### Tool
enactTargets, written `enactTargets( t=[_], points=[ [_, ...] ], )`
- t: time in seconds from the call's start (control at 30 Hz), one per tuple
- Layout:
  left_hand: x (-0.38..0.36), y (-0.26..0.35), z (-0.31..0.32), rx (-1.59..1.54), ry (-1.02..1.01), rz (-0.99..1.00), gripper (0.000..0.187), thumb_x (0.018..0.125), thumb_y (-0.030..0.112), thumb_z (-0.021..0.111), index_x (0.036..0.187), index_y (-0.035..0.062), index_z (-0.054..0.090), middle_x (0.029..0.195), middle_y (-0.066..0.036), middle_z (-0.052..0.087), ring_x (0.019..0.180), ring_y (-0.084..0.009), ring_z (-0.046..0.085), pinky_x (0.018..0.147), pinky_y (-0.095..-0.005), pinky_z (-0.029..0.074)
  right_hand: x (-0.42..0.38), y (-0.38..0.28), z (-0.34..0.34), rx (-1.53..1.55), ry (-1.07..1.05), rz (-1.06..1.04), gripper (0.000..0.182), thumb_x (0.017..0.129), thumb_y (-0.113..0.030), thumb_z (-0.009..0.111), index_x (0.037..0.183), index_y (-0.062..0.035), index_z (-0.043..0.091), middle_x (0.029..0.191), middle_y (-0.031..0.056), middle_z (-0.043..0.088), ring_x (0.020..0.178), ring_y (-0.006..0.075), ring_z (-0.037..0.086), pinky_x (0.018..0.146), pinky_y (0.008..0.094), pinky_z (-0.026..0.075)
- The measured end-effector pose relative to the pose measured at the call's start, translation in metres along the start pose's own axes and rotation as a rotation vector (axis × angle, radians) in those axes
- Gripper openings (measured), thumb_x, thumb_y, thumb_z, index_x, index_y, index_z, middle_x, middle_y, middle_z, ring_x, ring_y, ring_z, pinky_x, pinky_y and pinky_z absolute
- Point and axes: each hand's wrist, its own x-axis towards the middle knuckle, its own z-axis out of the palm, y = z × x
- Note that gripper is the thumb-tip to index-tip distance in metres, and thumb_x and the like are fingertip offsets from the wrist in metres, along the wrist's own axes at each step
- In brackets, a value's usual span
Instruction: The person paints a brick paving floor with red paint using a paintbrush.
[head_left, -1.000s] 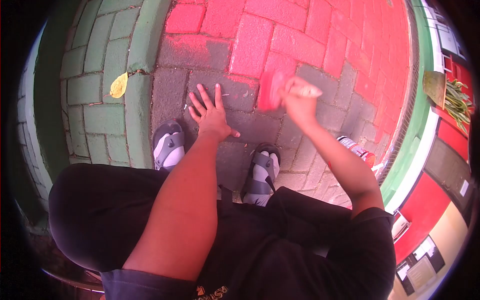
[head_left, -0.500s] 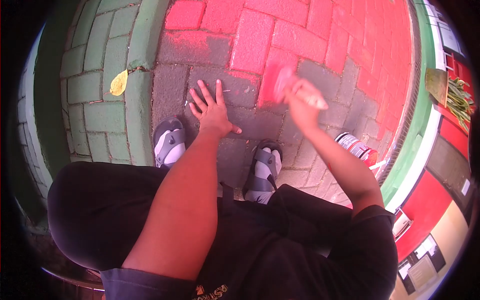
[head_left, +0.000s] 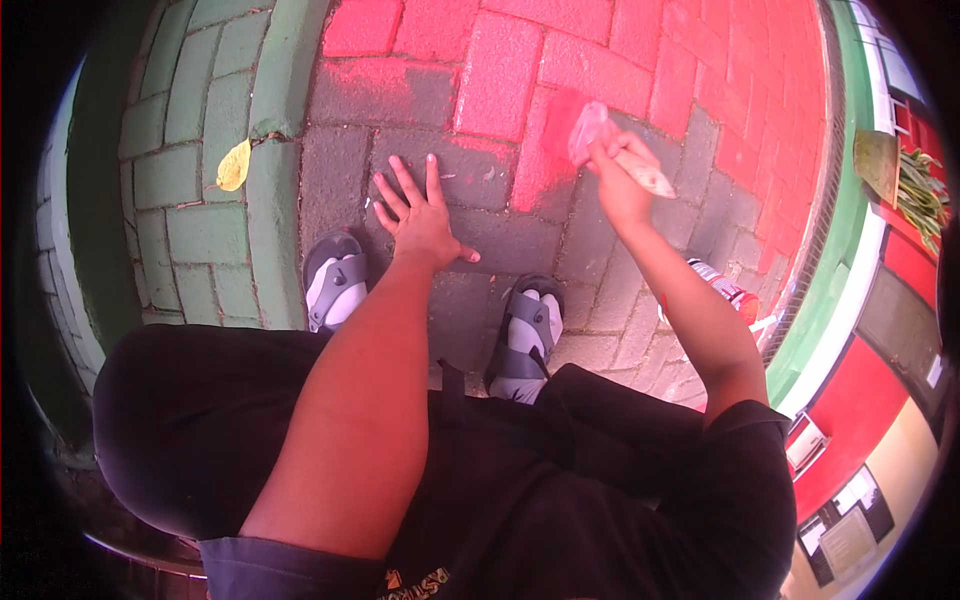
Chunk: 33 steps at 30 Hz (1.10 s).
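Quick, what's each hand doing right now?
Left hand: open, fingers spread, flat on the grey paving bricks.
Right hand: closed around a paintbrush.

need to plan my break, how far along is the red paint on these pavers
Done: the far bricks are red. In hand: the right hand holds a paintbrush at the red edge; the left hand rests flat on grey. Left: the near grey pavers by the sandals.

Paintbrush (head_left: 610, 150) — red-tipped (bristles on paver)
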Motion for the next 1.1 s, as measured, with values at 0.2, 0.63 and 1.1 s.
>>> enactTargets(
  t=[0.2, 0.63, 1.1],
  points=[
    [-0.001, 0.002, -0.002, 0.016, -0.023, -0.019, 0.164, 0.045, 0.043, 0.101, 0.162, 0.0229, -0.012, 0.162, -0.029, -0.024, 0.149, -0.0545, -0.018, 0.118, -0.0695, 0.008, -0.067, 0.008, -0.046, -0.204, -0.442, 0.197, 0.025, 0.093, -0.005, 0.069, 0.073, -0.0083, 0.054, 0.075, 0.0, 0.064, 0.079, 0.0076, 0.066, 0.07, 0.0246, 0.05],
    [0.005, 0.005, 0.008, 0.076, 0.026, -0.036, 0.169, 0.041, 0.045, 0.102, 0.161, 0.0197, -0.015, 0.16, -0.032, -0.027, 0.148, -0.0561, -0.018, 0.117, -0.07, 0.007, 0.1, -0.012, -0.038, -0.703, -0.494, -0.383, 0.012, 0.089, -0.018, 0.07, 0.083, -0.0078, 0.071, 0.095, 0.0042, 0.077, 0.08, 0.0126, 0.07, 0.069, 0.0317, 0.055],
    [-0.002, 0.008, 0.008, 0.082, 0.03, -0.015, 0.167, 0.043, 0.046, 0.101, 0.161, 0.0195, -0.014, 0.16, -0.031, -0.029, 0.148, -0.0555, -0.018, 0.117, -0.0697, 0.006, -0.069, -0.127, -0.155, -0.458, -0.553, 0.071, 0.007, 0.08, 0.002, 0.063, 0.076, 0.001, 0.058, 0.085, 0.0083, 0.07, 0.077, 0.0182, 0.067, 0.072, 0.0312, 0.054]
  ],
)
